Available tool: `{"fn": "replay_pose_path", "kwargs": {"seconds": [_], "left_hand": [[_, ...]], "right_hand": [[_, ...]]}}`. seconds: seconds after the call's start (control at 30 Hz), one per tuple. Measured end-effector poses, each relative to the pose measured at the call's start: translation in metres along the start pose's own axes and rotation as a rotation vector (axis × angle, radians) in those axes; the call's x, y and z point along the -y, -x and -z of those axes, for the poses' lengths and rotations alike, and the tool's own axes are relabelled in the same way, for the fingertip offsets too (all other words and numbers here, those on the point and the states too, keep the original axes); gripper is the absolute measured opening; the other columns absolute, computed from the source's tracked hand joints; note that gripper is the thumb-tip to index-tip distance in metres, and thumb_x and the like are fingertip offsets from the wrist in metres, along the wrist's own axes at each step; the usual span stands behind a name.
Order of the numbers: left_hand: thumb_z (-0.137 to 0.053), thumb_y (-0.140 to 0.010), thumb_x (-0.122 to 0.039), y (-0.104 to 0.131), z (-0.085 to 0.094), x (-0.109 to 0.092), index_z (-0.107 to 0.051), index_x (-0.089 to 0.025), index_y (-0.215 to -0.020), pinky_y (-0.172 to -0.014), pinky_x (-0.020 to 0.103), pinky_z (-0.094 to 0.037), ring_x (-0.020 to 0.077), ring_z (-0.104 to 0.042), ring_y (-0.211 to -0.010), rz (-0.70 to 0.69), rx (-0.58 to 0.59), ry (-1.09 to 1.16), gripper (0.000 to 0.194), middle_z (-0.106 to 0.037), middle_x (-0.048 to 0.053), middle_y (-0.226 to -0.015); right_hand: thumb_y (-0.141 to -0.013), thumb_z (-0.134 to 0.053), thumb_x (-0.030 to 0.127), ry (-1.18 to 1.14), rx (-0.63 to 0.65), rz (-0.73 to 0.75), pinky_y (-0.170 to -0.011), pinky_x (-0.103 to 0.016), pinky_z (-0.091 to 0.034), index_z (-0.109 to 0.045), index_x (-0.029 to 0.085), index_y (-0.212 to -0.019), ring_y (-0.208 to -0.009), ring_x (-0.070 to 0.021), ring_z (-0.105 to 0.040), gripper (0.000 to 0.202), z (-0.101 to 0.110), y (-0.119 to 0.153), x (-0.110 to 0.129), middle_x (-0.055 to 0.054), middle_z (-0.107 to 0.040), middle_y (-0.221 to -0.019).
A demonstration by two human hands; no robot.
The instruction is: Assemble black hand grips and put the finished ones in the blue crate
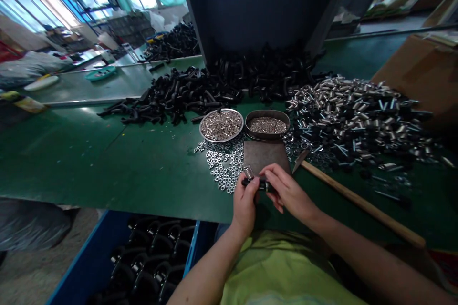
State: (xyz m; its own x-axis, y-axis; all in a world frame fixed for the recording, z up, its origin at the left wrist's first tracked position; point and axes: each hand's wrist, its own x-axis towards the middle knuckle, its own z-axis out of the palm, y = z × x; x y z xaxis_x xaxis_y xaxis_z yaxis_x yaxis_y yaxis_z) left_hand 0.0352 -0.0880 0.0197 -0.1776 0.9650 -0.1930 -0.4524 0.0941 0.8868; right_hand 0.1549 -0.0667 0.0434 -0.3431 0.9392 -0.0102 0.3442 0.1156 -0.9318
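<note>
My left hand (245,200) is closed around a small black part (263,185), near the table's front edge. A shiny ribbed metal piece (248,171), like a threaded sleeve or a spring, sticks up at that hand's fingertips; how it joins the black part I cannot tell. My right hand (288,194) has its thumb and fingers closed at the part's right end, partly hiding it. Just beyond the hands lies a flat metal plate (266,155). Loose nuts (223,167) are spread left of the plate.
Behind the plate stand a round dish of small metal pins (222,125) and an oval tin (267,137). A hammer (358,200) lies at right, below heaped metal and black parts (358,114). A grey bin (265,14) tips out black parts. A blue crate (84,259) stands lower left.
</note>
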Motion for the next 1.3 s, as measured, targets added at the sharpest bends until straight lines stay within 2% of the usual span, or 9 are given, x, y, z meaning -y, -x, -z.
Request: {"fn": "replay_pose_path", "kwargs": {"seconds": [0.13,0.27,0.4,0.5,0.63,0.77,0.97,1.13,1.3], "left_hand": [[-0.058,-0.078,-0.039,-0.001,0.002,-0.004,-0.05,-0.019,-0.08,-0.048,0.02,-0.029,0.0072,-0.037,-0.05,0.024,-0.035,0.032,0.022,-0.042,-0.006,-0.06],[-0.06,-0.076,-0.038,-0.002,0.002,-0.006,-0.048,-0.019,-0.077,-0.049,0.019,-0.03,0.0074,-0.036,-0.052,0.0,0.0,-0.042,0.022,-0.042,-0.006,-0.061],[-0.059,-0.077,-0.041,-0.007,0.004,-0.007,-0.047,-0.02,-0.077,-0.052,0.02,-0.031,0.0083,-0.037,-0.054,0.006,0.019,-0.059,0.024,-0.042,-0.005,-0.063],[-0.057,-0.08,-0.04,-0.011,0.003,-0.006,-0.049,-0.02,-0.085,-0.058,0.022,-0.036,0.0108,-0.043,-0.06,-0.056,0.003,-0.207,0.022,-0.046,-0.004,-0.068],[-0.073,-0.067,-0.035,-0.015,-0.001,-0.009,-0.049,-0.023,-0.1,-0.077,0.027,-0.038,0.0185,-0.053,-0.086,-0.214,-0.194,-0.424,0.043,-0.056,0.003,-0.091],[-0.085,-0.046,-0.029,-0.027,0.003,-0.012,-0.055,-0.024,-0.096,-0.072,0.028,-0.035,0.0226,-0.054,-0.083,-0.142,-0.136,-0.522,0.059,-0.057,0.003,-0.085],[-0.082,-0.051,-0.035,-0.057,0.014,-0.005,-0.059,-0.025,-0.088,-0.08,0.035,-0.036,0.029,-0.051,-0.091,-0.287,0.036,-0.816,0.046,-0.056,0.005,-0.083],[-0.078,-0.057,-0.038,-0.067,0.009,-0.005,-0.06,-0.022,-0.095,-0.089,0.047,-0.035,0.0335,-0.049,-0.098,-0.433,0.204,-1.154,0.045,-0.058,0.012,-0.099],[-0.076,-0.058,-0.049,-0.069,0.008,-0.007,-0.06,-0.017,-0.104,-0.087,0.051,-0.039,0.0344,-0.05,-0.098,-0.402,0.232,-1.381,0.058,-0.058,0.015,-0.106]], "right_hand": [[-0.087,-0.047,0.043,0.077,-0.029,0.147,-0.064,-0.031,-0.05,-0.051,0.022,-0.106,-0.074,-0.018,-0.062,0.029,0.0,0.001,0.001,-0.006,-0.065,-0.087],[-0.093,-0.028,0.043,-0.03,0.054,-0.042,-0.049,-0.027,-0.046,-0.05,0.021,-0.1,-0.048,-0.0151,-0.054,0.032,0.001,0.003,0.002,0.003,-0.055,-0.056],[-0.081,-0.055,0.042,-0.095,-0.06,0.01,-0.059,-0.028,-0.048,-0.054,0.023,-0.098,-0.069,-0.0168,-0.06,0.026,0.003,0.0,0.005,-0.003,-0.062,-0.078],[-0.081,-0.054,0.045,-0.396,-0.057,-0.119,-0.047,-0.025,-0.044,-0.052,0.023,-0.091,-0.054,-0.0136,-0.052,0.025,-0.004,-0.006,0.005,0.002,-0.053,-0.064],[-0.083,-0.05,0.049,-0.81,-0.069,-0.344,-0.036,-0.02,-0.036,-0.044,0.023,-0.087,-0.042,-0.0103,-0.045,0.027,-0.013,-0.017,-0.002,0.007,-0.044,-0.056],[-0.085,-0.044,0.051,-0.358,0.061,-0.314,-0.036,-0.022,-0.035,-0.048,0.022,-0.078,-0.038,-0.0115,-0.046,0.03,0.005,-0.042,-0.014,0.007,-0.046,-0.049],[-0.087,-0.05,0.026,0.591,-0.032,0.237,-0.069,-0.028,-0.043,-0.063,0.02,-0.081,-0.077,-0.0167,-0.059,0.015,0.022,-0.136,-0.005,-0.003,-0.067,-0.08],[-0.084,-0.056,0.02,0.777,0.026,0.393,-0.082,-0.031,-0.04,-0.068,0.018,-0.08,-0.097,-0.0217,-0.052,0.013,-0.019,-0.212,0.003,-0.008,-0.065,-0.091],[-0.077,-0.062,0.016,0.783,0.043,0.414,-0.076,-0.031,-0.04,-0.066,0.017,-0.072,-0.092,-0.0225,-0.052,0.006,-0.038,-0.235,-0.002,-0.009,-0.064,-0.086]]}}
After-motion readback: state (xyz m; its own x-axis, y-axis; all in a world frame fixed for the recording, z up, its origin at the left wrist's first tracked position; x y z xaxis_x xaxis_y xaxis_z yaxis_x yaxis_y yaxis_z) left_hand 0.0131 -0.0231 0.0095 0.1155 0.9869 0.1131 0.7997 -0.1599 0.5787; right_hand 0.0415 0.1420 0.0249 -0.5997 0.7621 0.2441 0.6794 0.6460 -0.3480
